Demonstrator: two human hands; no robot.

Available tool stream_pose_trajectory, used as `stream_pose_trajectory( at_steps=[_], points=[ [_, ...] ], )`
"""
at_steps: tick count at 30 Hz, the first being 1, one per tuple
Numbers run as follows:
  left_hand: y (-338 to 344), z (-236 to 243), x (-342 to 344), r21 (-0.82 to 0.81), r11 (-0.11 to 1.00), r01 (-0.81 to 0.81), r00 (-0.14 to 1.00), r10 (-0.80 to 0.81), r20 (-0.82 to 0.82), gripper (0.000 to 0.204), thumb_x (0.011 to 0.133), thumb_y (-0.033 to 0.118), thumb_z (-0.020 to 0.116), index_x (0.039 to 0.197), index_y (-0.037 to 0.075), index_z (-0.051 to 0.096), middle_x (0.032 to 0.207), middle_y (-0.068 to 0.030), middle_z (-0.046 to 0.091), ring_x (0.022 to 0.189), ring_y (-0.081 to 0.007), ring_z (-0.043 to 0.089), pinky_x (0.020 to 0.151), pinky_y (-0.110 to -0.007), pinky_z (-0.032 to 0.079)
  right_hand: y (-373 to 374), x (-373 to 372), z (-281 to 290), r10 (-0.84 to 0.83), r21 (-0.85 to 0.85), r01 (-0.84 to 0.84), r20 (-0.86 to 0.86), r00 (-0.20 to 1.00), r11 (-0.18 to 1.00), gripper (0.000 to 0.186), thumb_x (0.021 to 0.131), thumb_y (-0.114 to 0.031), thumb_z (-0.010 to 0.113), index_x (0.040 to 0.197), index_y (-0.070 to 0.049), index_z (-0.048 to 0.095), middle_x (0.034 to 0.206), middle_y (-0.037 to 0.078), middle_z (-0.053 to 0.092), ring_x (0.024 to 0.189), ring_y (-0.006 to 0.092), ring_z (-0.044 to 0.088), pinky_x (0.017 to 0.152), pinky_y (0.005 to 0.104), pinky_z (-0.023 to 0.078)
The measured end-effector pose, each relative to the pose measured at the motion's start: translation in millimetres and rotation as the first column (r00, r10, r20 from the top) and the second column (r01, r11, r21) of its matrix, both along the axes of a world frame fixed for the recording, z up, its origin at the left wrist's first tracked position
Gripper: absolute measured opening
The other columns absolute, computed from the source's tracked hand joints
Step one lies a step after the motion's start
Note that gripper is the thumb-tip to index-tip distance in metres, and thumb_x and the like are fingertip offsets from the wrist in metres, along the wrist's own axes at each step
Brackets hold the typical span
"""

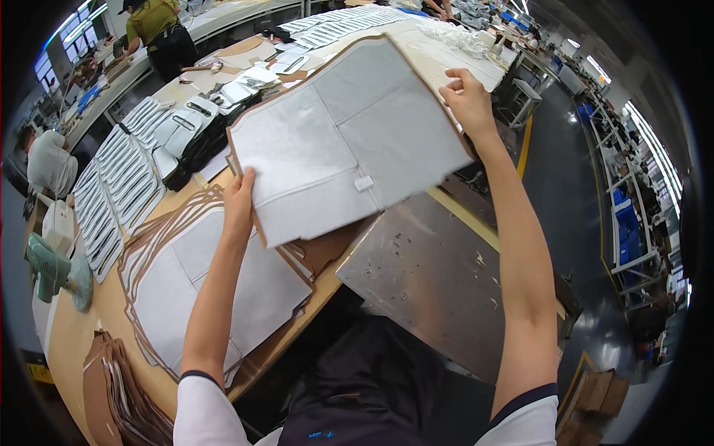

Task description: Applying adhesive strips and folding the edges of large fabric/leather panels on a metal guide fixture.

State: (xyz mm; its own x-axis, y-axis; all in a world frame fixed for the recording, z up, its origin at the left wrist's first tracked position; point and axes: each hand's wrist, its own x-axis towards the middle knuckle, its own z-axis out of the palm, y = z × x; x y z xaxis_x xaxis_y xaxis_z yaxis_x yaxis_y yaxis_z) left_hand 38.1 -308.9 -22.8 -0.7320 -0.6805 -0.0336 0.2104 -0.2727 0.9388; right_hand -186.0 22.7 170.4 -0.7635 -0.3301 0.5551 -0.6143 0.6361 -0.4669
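one grey panel (349,141) with a brown border hangs tilted in the upper middle of the frame, over the edge of the table (74,327). seams cross its pale face, and a small white tag (363,183) sits near its lower edge. the left hand (239,197), left of centre, grips the panel's left edge, thumb on the pale face. the right hand (468,102), at the upper right, is raised with curled fingers just beside the panel's right edge; i cannot tell whether it pinches that edge or is clear of it.

below the left forearm, at the lower left of centre, lies a stack (175,260) of similar grey pieces with brown borders, fanned at its left side. brown pieces (123,386) lie bunched at the lower left, and a green fan (56,271) stands at the left rim. rows of pale strips (111,193) cover the table at the left, with a dark pile (204,141) to their right.

a scuffed metal plate (424,260) fills the middle right, under the panel's lower right corner. a stool (524,97) stands at the upper right, and blue bins (628,227) sit on a rack at the right. two co-workers show at the left: one in a green top (152,26) at the upper left, one in a white top (50,160) lower down.
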Motion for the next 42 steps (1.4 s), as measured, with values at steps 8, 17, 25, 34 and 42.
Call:
stream_pose_trajectory(
  at_steps=[8, 17, 25, 34, 42],
  points=[
    [-83, -92, -7, -0.126, 0.988, 0.092, 0.947, -0.048, 0.318, 0.033, 0.106, 0.031, 0.063, 0.105, -0.001, 0.073, 0.084, -0.0006, 0.068, 0.07, -0.0082, 0.06, 0.061, -0.025, 0.048, -29, 189, -94, 0.444, -0.056, -0.44, 0.097, 0.891, 0.896, 0.016, 0.091, -0.007, 0.068, 0.106, 0.0, 0.07, 0.097, 0.019, 0.071, 0.091, 0.0366, 0.068, 0.081, 0.0441, 0.054],
    [-12, -16, 179, -0.291, 0.956, -0.035, 0.975, 0.097, 0.202, 0.032, 0.108, 0.02, 0.058, 0.124, -0.006, 0.069, 0.099, -0.0134, 0.076, 0.079, -0.0134, 0.071, 0.07, -0.024, 0.056, -63, 350, -226, 0.642, -0.037, -0.645, 0.155, 0.751, 0.763, 0.011, 0.091, -0.003, 0.067, 0.101, -0.001, 0.063, 0.093, 0.013, 0.061, 0.091, 0.0342, 0.062, 0.08, 0.045, 0.05],
    [126, -9, 383, 0.016, 0.999, -0.052, 0.942, 0.043, 0.334, 0.034, 0.112, 0.013, 0.047, 0.139, -0.004, 0.06, 0.12, -0.0194, 0.071, 0.091, -0.0255, 0.078, 0.076, -0.03, 0.063, -87, 345, -248, 0.7, 0.154, -0.692, 0.008, 0.714, 0.705, 0.053, 0.081, -0.013, 0.081, 0.128, -0.003, 0.058, 0.111, 0.016, 0.058, 0.095, 0.0329, 0.062, 0.081, 0.0422, 0.052],
    [167, -26, 409, -0.364, 0.899, 0.244, 0.952, -0.15, 0.269, 0.043, 0.098, -0.017, 0.04, 0.127, -0.003, 0.069, 0.16, -0.0175, 0.046, 0.141, -0.0284, 0.054, 0.115, -0.038, 0.047, -101, 349, -222, 0.743, 0.22, -0.71, -0.168, 0.647, 0.669, 0.031, 0.08, -0.001, 0.065, 0.11, -0.001, 0.064, 0.102, 0.01, 0.061, 0.078, 0.025, 0.067, 0.069, 0.0366, 0.054],
    [136, -20, 337, -0.334, 0.943, 0.011, 1.0, -0.011, 0.002, 0.042, 0.105, -0.006, 0.044, 0.146, -0.005, 0.051, 0.155, -0.0163, 0.052, 0.142, -0.0272, 0.052, 0.117, -0.04, 0.043, -158, 359, -121, 0.799, 0.184, -0.8, -0.348, 0.49, 0.571, 0.029, 0.078, 0.006, 0.065, 0.107, 0.0, 0.064, 0.105, 0.012, 0.065, 0.076, 0.0275, 0.068, 0.065, 0.0379, 0.055]
  ],
)
